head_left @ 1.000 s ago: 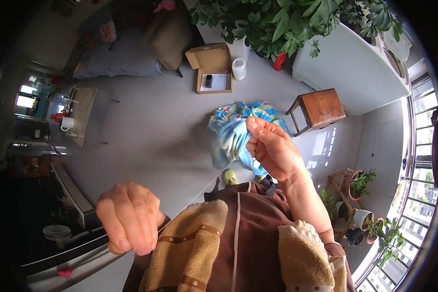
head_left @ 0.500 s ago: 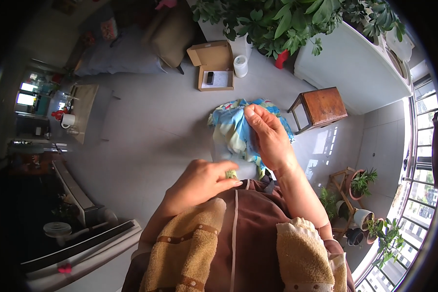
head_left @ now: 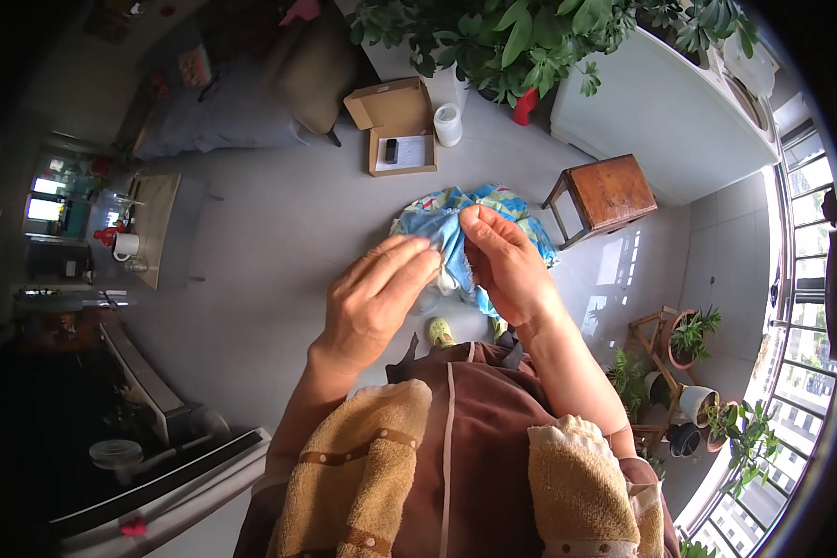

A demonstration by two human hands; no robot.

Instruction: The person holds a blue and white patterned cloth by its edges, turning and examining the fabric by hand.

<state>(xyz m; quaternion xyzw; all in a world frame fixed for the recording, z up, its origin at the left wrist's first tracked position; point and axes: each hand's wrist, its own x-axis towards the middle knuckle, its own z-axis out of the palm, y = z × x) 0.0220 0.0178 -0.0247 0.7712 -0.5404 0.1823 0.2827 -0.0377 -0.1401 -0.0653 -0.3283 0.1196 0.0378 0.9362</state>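
My right hand is closed, pinching the edge of a light blue patterned cloth between thumb and fingers. The cloth hangs in bunched folds in front of me, with yellow, green and red patches showing on its far side. Close by on the left, my left hand reaches toward the cloth with its fingers stretched out. Its fingertips come near the blue folds; whether they touch cannot be made out, and its thumb is hidden.
Beyond the cloth, an open cardboard box and a white jar stand on the grey floor. A wooden stool is to the right, near a white appliance. Potted plants line the window side. My green shoes show below.
My left hand has risen from near my waist toward the cloth, its fingers now pointing at it. My right hand keeps hold of the cloth, nearly in place. The view has shifted slightly.
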